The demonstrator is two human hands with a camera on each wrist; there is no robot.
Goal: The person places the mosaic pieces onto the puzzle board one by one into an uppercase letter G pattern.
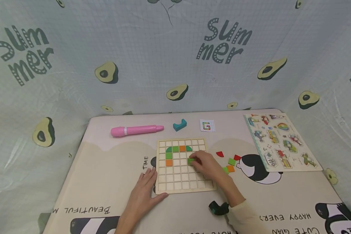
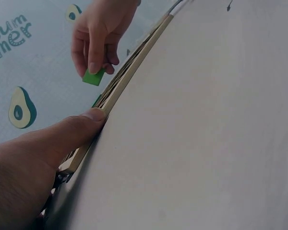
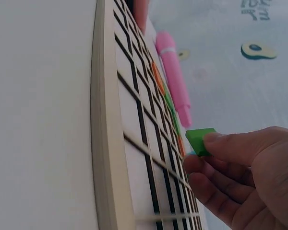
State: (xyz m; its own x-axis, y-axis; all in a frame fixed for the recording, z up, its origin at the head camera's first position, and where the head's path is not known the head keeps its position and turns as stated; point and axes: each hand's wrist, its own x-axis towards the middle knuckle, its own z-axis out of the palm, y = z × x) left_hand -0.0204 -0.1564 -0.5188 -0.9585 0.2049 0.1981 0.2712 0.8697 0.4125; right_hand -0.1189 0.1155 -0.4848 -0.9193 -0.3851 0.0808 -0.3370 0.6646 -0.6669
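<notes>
Grid board (image 1: 177, 177): btwn hands, prob. for reach.
L hand (image 1: 144, 191): spread at board's edge, prob. steadying.
R hand (image 1: 206, 165): pinching green tile (image 3: 198, 140) over board, prob. for control.
Loose tiles (image 1: 231, 161): just rt. of R hand, seemingly kept handy.

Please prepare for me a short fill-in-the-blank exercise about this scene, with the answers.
The right hand pinches a ____ tile.
On the grid board, ____ visible tiles are orange.
In the head view, the pink pen-like object lies to the ____ of the teal block.

Missing words: green; two; left.
</notes>
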